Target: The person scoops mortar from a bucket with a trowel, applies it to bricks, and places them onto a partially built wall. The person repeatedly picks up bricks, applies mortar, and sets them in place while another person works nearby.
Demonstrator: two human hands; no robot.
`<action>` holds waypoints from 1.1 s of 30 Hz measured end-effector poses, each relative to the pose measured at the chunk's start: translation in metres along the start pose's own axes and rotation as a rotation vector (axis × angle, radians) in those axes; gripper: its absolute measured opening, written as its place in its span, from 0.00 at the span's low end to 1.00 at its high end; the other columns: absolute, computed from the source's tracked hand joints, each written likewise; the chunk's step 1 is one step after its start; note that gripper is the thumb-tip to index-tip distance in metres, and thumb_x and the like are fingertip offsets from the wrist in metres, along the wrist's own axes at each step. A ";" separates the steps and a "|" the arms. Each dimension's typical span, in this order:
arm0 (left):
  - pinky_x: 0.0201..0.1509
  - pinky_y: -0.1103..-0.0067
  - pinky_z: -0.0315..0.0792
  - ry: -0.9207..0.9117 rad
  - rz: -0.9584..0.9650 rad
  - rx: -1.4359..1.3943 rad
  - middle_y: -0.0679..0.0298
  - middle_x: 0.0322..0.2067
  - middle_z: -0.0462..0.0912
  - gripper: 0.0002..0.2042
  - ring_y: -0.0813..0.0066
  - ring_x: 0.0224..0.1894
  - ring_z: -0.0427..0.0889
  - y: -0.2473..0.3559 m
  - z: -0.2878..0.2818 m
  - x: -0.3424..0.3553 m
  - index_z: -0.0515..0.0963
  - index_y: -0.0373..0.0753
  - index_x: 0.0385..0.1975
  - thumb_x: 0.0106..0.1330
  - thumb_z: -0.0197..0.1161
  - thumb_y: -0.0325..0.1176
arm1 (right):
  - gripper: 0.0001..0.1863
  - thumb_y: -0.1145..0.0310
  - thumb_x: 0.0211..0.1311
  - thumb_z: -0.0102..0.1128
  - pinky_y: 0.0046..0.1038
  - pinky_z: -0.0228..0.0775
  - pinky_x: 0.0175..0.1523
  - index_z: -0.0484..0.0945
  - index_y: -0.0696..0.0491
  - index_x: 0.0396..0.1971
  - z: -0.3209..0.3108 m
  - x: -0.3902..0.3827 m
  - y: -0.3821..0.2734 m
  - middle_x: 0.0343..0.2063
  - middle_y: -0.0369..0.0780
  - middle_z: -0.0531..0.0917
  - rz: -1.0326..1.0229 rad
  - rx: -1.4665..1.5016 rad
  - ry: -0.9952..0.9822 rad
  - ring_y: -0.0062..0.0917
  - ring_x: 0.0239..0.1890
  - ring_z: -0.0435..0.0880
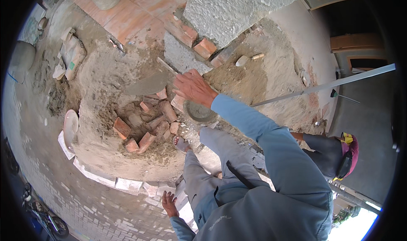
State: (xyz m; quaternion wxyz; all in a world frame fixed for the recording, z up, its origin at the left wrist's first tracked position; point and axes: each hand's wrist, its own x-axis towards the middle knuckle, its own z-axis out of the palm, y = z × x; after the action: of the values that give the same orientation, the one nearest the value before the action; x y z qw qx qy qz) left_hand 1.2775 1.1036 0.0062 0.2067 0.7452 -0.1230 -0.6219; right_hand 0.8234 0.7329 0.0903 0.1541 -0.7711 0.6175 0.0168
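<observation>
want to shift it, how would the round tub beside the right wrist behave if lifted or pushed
The tub is probably heavy for its size, as grey mix seems to sit inside. It looks evenly round, so it is likely fairly stiff. Pushed toward the bricks close by, it could catch and tip.
</observation>
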 end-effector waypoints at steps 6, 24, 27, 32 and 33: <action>0.47 0.70 0.79 -0.051 -0.261 0.068 0.54 0.49 0.80 0.28 0.62 0.47 0.82 -0.048 0.002 -0.022 0.66 0.33 0.67 0.69 0.61 0.38 | 0.20 0.54 0.69 0.55 0.48 0.74 0.44 0.75 0.59 0.41 0.104 -0.044 0.038 0.36 0.51 0.83 0.296 0.440 0.207 0.49 0.37 0.83; 0.47 0.74 0.79 -0.141 -0.073 0.242 0.51 0.54 0.79 0.28 0.64 0.50 0.82 0.028 0.053 0.003 0.65 0.32 0.67 0.73 0.60 0.41 | 0.19 0.53 0.69 0.56 0.47 0.76 0.45 0.76 0.55 0.43 0.132 -0.111 0.107 0.42 0.48 0.84 0.710 0.438 0.295 0.46 0.42 0.84; 0.48 0.73 0.79 -0.143 -0.093 0.215 0.50 0.55 0.78 0.28 0.62 0.50 0.81 0.022 0.058 -0.001 0.65 0.32 0.68 0.73 0.59 0.40 | 0.19 0.53 0.70 0.56 0.47 0.75 0.46 0.76 0.55 0.44 0.108 -0.128 0.107 0.42 0.47 0.84 0.688 0.381 0.240 0.46 0.42 0.84; 0.49 0.70 0.79 -0.130 -0.195 0.181 0.49 0.56 0.78 0.29 0.60 0.50 0.81 -0.008 0.055 -0.011 0.63 0.31 0.68 0.72 0.59 0.39 | 0.19 0.54 0.69 0.56 0.47 0.74 0.47 0.75 0.56 0.45 0.059 -0.144 0.108 0.41 0.50 0.83 0.593 0.304 0.215 0.46 0.43 0.84; 0.49 0.70 0.79 -0.128 -0.214 0.190 0.49 0.56 0.78 0.28 0.60 0.50 0.82 -0.015 0.055 -0.011 0.63 0.31 0.68 0.72 0.58 0.39 | 0.20 0.53 0.70 0.57 0.47 0.74 0.48 0.76 0.57 0.46 0.038 -0.145 0.105 0.42 0.49 0.84 0.591 0.327 0.191 0.46 0.44 0.84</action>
State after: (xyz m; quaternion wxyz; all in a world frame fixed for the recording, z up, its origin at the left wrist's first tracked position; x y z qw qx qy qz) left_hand 1.2206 1.1132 0.0015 0.0593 0.7293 -0.1140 -0.6720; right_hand 0.6944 0.8598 0.0625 0.2056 -0.5222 0.8202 -0.1106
